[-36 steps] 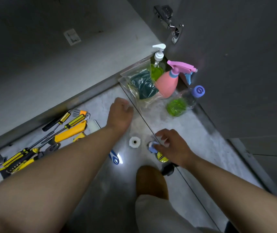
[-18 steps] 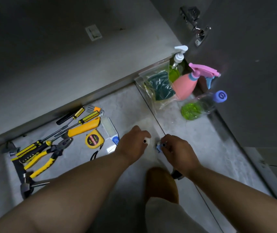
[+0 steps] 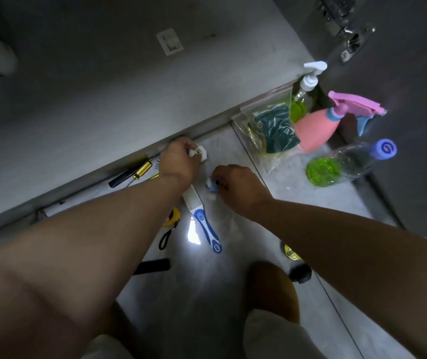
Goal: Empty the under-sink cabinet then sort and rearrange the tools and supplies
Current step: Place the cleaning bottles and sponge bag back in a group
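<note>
My left hand (image 3: 180, 161) grips a small white plastic fitting (image 3: 200, 153) just above the floor, close to the cabinet's front edge (image 3: 134, 161). My right hand (image 3: 235, 186) pinches a small blue and white piece (image 3: 212, 187) a little to the right, over the head of a blue and white brush (image 3: 202, 216) lying on the floor. Yellow and black screwdrivers (image 3: 132, 173) lie left of my left hand, mostly hidden by my forearm. A yellow tape measure (image 3: 173, 217) peeks out under that arm.
At the right stand a pink spray bottle (image 3: 318, 128), a pump bottle of green liquid (image 3: 304, 97), a clear bottle with a blue cap (image 3: 347, 164) lying down, and a plastic bag of green scourers (image 3: 269, 128). The open cabinet door (image 3: 401, 73) rises behind them. My knee (image 3: 272, 288) is below.
My left hand has lifted the white fitting and carried it up toward the cabinet edge. My right hand followed with the blue piece. The view shifted, so my arm now hides most tools.
</note>
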The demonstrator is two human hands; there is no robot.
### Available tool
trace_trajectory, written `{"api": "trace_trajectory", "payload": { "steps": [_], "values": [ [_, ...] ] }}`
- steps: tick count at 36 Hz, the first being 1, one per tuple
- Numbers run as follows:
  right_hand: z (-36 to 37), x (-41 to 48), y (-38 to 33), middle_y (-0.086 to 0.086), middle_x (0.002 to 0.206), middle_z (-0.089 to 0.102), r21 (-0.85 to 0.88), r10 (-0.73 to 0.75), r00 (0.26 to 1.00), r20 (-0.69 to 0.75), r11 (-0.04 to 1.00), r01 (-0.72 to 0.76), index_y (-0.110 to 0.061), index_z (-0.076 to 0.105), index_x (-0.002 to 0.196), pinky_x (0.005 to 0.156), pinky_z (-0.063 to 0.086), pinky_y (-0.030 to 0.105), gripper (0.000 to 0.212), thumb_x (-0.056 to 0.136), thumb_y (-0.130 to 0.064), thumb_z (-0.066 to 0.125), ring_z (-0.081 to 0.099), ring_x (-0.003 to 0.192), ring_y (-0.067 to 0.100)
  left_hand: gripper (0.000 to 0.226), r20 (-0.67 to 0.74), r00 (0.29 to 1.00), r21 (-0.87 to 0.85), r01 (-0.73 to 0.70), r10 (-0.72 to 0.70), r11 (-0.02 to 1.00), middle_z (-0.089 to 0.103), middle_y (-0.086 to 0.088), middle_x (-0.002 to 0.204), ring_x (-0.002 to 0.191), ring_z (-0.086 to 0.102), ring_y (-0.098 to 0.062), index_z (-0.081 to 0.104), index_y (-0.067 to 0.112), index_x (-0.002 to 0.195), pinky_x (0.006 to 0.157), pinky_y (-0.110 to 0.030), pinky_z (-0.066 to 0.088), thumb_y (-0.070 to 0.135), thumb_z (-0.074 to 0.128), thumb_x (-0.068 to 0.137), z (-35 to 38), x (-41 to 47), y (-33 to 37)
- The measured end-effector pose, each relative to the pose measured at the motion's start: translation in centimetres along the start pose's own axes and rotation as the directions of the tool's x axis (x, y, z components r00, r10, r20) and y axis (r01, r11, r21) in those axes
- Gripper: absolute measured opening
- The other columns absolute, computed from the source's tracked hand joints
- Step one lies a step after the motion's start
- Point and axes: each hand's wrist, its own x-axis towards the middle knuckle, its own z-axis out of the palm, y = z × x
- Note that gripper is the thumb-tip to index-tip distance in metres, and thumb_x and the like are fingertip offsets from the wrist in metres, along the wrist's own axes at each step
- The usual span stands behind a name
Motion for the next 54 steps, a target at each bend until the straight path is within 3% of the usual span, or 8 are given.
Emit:
{"api": "trace_trajectory", "payload": {
  "steps": [6,10,17,24,29,42,47,54],
  "values": [
    [0.7,-2.1,1.3,0.004,0.118,0.067,0.192,-0.006,0.998,-0.059,0.981,0.017,-0.018,0.059,0.128,0.088,0.048,0.021,0.041,0.089,-0.006,0.059,0.06,0.099,0.011,0.032,0.073,0.997,-0.027,0.038,-0.036,0.999,0.065,-0.014,0.128,0.121,0.061,-0.028,0.063,0.009,0.124,0.099,-0.025,0.043,0.006,0.064,0.092,0.8,-0.6,0.0],
    [0.1,-6.1,3.7,-0.001,0.107,0.059,0.236,0.112,0.978,-0.177,0.969,-0.069,-0.022,0.056,0.127,0.076,0.043,0.012,0.044,0.084,-0.013,0.055,0.058,0.089,0.007,0.042,-0.003,0.997,0.004,-0.079,0.079,0.997,0.044,-0.018,0.134,0.108,0.057,-0.034,0.053,0.008,0.124,0.09,-0.026,0.043,-0.003,0.058,0.084,1.1,-3.5,0.7],
    [-0.8,-15.9,10.8,-0.003,0.098,0.049,0.129,0.487,0.814,-0.316,0.872,-0.472,-0.025,0.054,0.1,0.072,0.044,0.032,0.014,0.092,-0.026,0.065,0.057,0.087,0.022,0.031,0.142,0.92,0.062,-0.376,0.365,0.925,0.043,-0.007,0.118,0.091,0.058,-0.031,0.054,0.016,0.113,0.077,-0.046,0.052,0.004,0.06,0.085,4.0,-9.5,3.5],
    [1.5,-23.2,11.8,-0.005,0.085,0.066,0.188,0.731,0.643,-0.227,0.681,-0.708,-0.036,0.035,0.103,0.059,0.047,0.033,0.037,0.088,-0.053,0.063,0.067,0.076,0.027,0.049,0.625,0.648,-0.008,-0.553,0.436,0.833,0.05,-0.003,0.124,0.117,0.053,-0.023,0.06,0.03,0.135,0.099,-0.042,0.048,0.007,0.059,0.092,9.7,-14.4,4.3],
    [2.6,-22.7,11.6,-0.001,0.086,0.064,0.33,0.779,0.612,-0.137,0.619,-0.713,-0.031,0.035,0.105,0.055,0.053,0.032,0.036,0.09,-0.034,0.068,0.065,0.069,0.016,0.073,0.824,0.459,0.123,-0.718,0.333,0.685,0.038,-0.003,0.142,0.128,0.042,-0.027,0.042,0.037,0.152,0.108,-0.043,0.042,0.009,0.063,0.088,12.5,-16.7,3.3],
    [-2.6,-12.6,10.7,0.009,0.094,0.067,0.674,0.849,0.52,-0.096,0.44,-0.594,-0.007,0.06,0.108,0.085,0.058,0.046,0.029,0.084,-0.02,0.073,0.068,0.089,0.027,0.055,0.625,0.668,0.356,-0.705,0.405,0.614,0.046,-0.005,0.129,0.121,0.044,-0.026,0.046,0.02,0.138,0.087,-0.039,0.049,0.027,0.068,0.087,13.0,-16.1,2.3],
    [-3.0,-8.3,9.5,0.026,0.091,0.071,0.864,0.872,0.486,0.051,0.206,-0.459,0.003,0.068,0.081,0.077,0.063,0.046,0.016,0.085,-0.011,0.073,0.072,0.087,0.034,0.054,0.506,0.809,0.376,-0.518,0.298,0.768,0.047,-0.006,0.124,0.12,0.046,-0.026,0.048,0.018,0.128,0.087,-0.043,0.053,0.038,0.07,0.083,11.2,-14.9,1.7],
    [-3.4,-3.4,9.7,0.018,0.086,0.07,0.841,0.887,0.462,0.002,0.249,-0.481,-0.01,0.06,0.07,0.081,0.06,0.055,0.024,0.085,-0.02,0.076,0.072,0.088,0.04,0.042,0.341,0.92,0.183,-0.268,0.194,0.946,0.052,-0.002,0.104,0.093,0.059,-0.027,0.057,0.021,0.111,0.074,-0.033,0.046,0.042,0.074,0.08,8.3,-13.5,1.2]
  ]
}}
